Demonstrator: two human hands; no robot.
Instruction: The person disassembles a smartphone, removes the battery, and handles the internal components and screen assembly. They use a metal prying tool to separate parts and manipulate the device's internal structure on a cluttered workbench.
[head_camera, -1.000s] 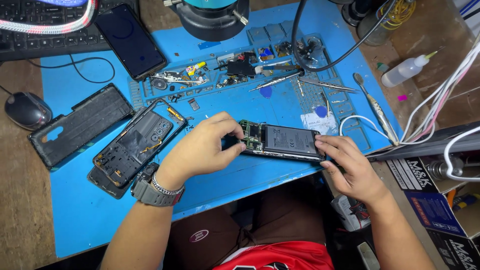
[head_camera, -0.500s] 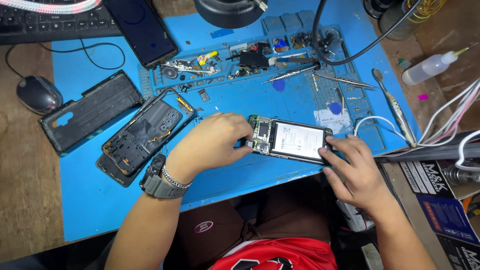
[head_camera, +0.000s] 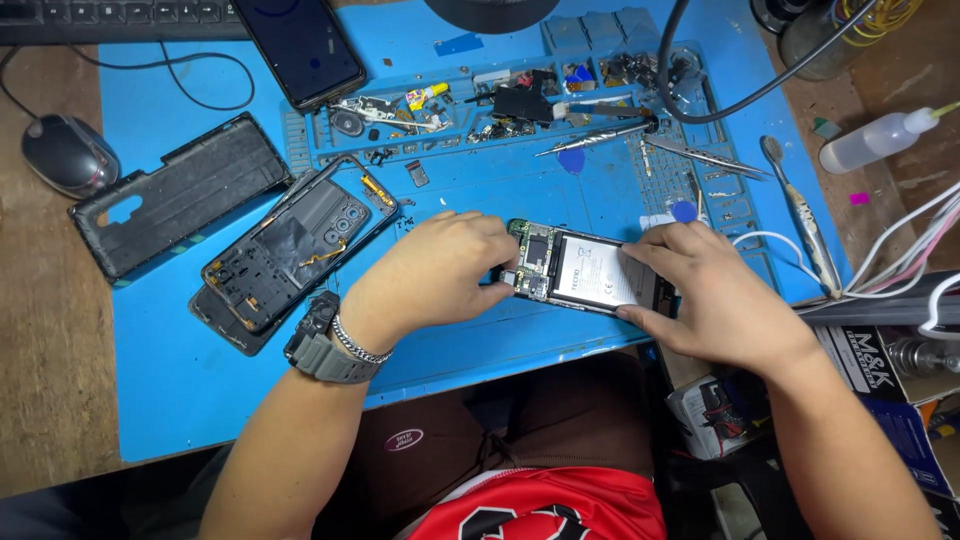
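An opened phone (head_camera: 585, 273) lies on the blue work mat (head_camera: 480, 340), its white battery and green circuit board exposed. My left hand (head_camera: 440, 275), with a dark watch and a metal bracelet on the wrist, pinches the board end of the phone. My right hand (head_camera: 715, 290) holds the phone's other end, fingers along its top and bottom edges.
A gutted phone frame (head_camera: 295, 250) and a black back cover (head_camera: 180, 195) lie left. A dark phone (head_camera: 300, 45), small parts, tweezers (head_camera: 600, 135) and picks fill the mat's top. A mouse (head_camera: 65, 155), squeeze bottle (head_camera: 880, 140), cables and boxes (head_camera: 890, 390) surround the mat.
The view has shifted a little. My right hand has slid up over the phone's right end, and my left hand stays at the board end.
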